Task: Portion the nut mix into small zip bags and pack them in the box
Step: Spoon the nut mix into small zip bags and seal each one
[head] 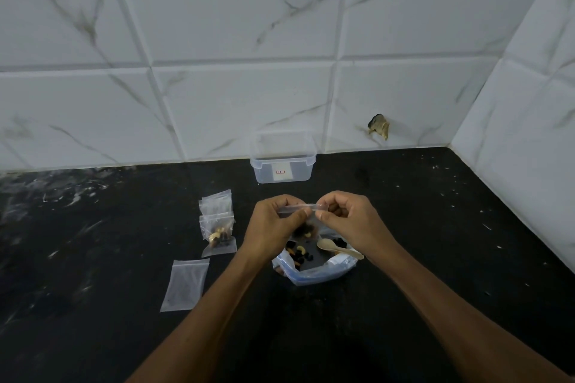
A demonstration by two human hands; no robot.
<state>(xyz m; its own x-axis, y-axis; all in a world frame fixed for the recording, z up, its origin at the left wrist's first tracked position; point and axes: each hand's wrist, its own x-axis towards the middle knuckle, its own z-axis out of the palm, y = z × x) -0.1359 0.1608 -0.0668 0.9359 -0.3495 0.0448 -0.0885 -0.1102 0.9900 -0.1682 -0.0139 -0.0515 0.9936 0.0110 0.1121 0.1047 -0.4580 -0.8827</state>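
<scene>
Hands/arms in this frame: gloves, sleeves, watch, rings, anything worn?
Nothing worn is visible. The left hand and right hand are bare, without gloves, rings or watch. Both forearms are bare to the frame's bottom edge; no sleeve shows.

Both forearms are bare to the left hand and right hand, without sleeves or jewellery.
</scene>
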